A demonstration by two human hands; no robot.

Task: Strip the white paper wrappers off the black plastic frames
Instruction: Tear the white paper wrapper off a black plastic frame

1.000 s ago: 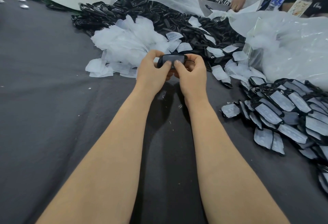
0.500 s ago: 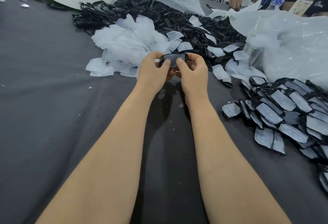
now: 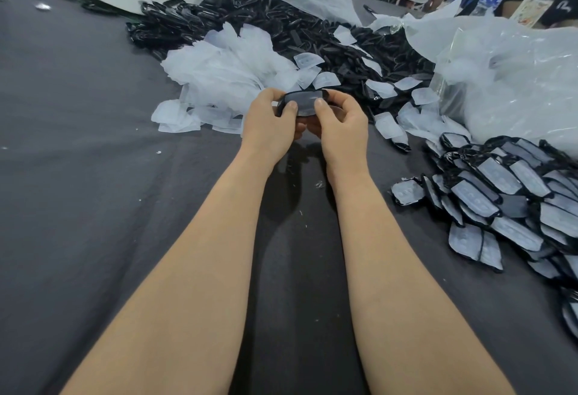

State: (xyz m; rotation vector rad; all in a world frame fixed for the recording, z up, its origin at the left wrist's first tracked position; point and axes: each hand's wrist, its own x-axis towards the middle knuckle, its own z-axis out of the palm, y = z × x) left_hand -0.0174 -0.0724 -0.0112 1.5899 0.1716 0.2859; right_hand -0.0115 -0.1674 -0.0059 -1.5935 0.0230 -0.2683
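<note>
Not much has shifted since a moment ago: both hands are still clamped on the same piece, only the right thumb has slid a bit to the right, so more of the pale wrapper face shows between the thumbs.

Biggest thing here is the dark grey cloth table [image 3: 78,175], which fills most of the view. At the far side sits a long heap of bare black frames [image 3: 281,29], with a crumpled clear plastic bag [image 3: 513,88] off to the right of it. In front of that heap is a fluffy mound of peeled white wrappers [image 3: 219,72], with loose ones scattered rightward along the heap's edge. On the right side of the table, a pile of still-wrapped frames [image 3: 506,194] lies overlapping, white faces up.

Now the grip. The left hand [image 3: 270,125] and right hand [image 3: 342,127] are both closed on one wrapped frame [image 3: 305,101], held up off the cloth just in front of the wrapper mound. Each thumb presses on the near face, left thumb at the left end, right thumb toward the right end, with the fingers curled behind it. The piece sits roughly level, long side across. Whether the wrapper has started to lift, I can't tell.

A few tiny white scraps dot the cloth between the forearms.
</note>
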